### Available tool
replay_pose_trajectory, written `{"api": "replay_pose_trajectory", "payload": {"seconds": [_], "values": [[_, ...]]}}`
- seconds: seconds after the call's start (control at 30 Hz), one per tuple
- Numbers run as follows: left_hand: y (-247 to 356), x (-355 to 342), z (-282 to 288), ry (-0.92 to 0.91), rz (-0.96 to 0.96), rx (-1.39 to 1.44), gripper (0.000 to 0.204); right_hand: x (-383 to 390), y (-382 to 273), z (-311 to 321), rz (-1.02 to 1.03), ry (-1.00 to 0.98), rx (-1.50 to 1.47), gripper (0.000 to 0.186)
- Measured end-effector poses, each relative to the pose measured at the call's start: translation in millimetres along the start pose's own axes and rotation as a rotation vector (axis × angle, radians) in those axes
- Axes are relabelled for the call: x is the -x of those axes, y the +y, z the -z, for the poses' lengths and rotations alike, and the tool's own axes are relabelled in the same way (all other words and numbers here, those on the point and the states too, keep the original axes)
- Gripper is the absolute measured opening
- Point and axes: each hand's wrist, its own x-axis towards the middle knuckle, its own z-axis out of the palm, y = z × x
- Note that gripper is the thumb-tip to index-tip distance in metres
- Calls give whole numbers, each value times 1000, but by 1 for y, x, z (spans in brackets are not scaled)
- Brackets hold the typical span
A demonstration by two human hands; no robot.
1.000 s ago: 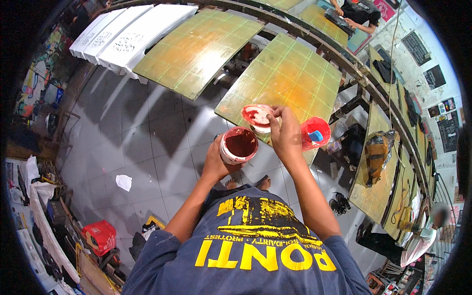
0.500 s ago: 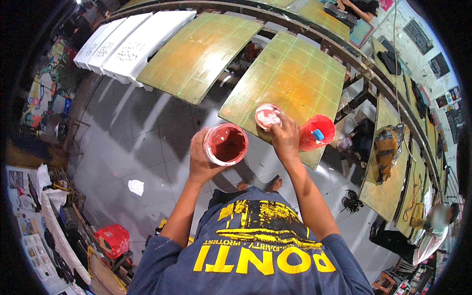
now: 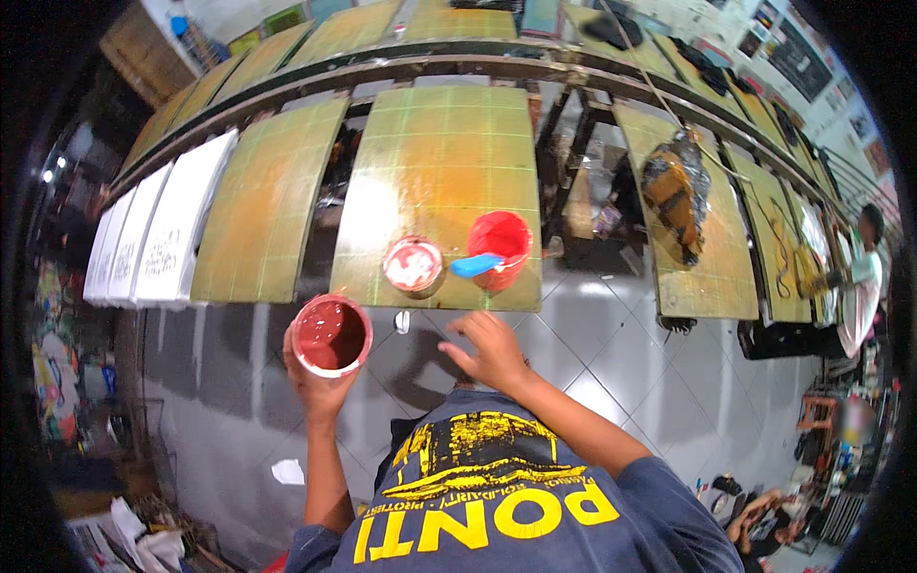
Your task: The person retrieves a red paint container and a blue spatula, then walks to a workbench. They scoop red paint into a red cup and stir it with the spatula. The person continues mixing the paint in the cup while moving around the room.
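My left hand (image 3: pixel 306 387) grips a white-rimmed container (image 3: pixel 332 332) holding dark red paint, tilted so its inside shows. My right hand (image 3: pixel 487 353) is empty, fingers apart, just off the near edge of a greenish board (image 3: pixel 439 162) marked with grid lines. On that board, near this edge, a red-and-white smeared lid (image 3: pixel 413 263), apparently on a tub, lies to the left of a red cup (image 3: pixel 500 239). A blue-handled tool (image 3: pixel 475 266) sticks out from that cup.
White-covered boards (image 3: pixel 167 224) are at left, more boards and a rail (image 3: pixel 430 48) behind. A taped bundle (image 3: pixel 673 191) lies right. A person (image 3: pixel 860 277) in white works at far right; another (image 3: pixel 764 525) is lower right. Paper (image 3: pixel 287 472) lies on the tiled floor.
My right hand has let go of the lid, now resting on the board, and drawn back open. The blue handle now leans left. My left hand moved leftward; the whole view has turned.
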Motion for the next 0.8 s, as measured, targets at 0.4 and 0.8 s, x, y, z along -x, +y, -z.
{"api": "replay_pose_trajectory", "payload": {"seconds": [0.4, 0.8], "values": [[20, -80, -71, -46, -229, -43, 97, -27, 71, 40, -366, 422, -81, 117], [24, -170, -141, -252, -284, 350, 92, -36, 97, -46, -414, 600, -38, 124]]}}
